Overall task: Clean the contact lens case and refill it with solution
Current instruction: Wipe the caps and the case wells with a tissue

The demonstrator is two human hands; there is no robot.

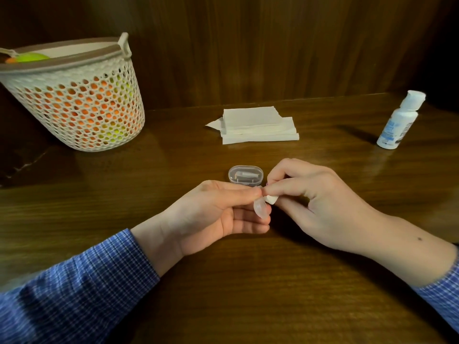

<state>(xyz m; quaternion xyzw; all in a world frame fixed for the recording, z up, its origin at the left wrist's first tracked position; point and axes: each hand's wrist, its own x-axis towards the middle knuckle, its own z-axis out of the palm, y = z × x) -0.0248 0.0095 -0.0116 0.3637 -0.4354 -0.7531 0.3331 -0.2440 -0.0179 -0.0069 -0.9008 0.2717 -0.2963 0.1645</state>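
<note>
My left hand (218, 214) pinches a small clear plastic lens case part (260, 209) between thumb and fingers, low over the wooden table. My right hand (308, 197) meets it from the right and pinches a small white piece (271, 199) against that clear part. Just behind the hands lies a clear oval plastic box (245, 175) with small tools inside. The white solution bottle (400, 120) stands capped at the far right. A stack of white tissues (255, 125) lies at the back centre.
A white perforated basket (74, 100) with orange and green things inside stands at the back left. A dark wooden panel rises behind the table (248, 281). Blue checked sleeves cover both forearms.
</note>
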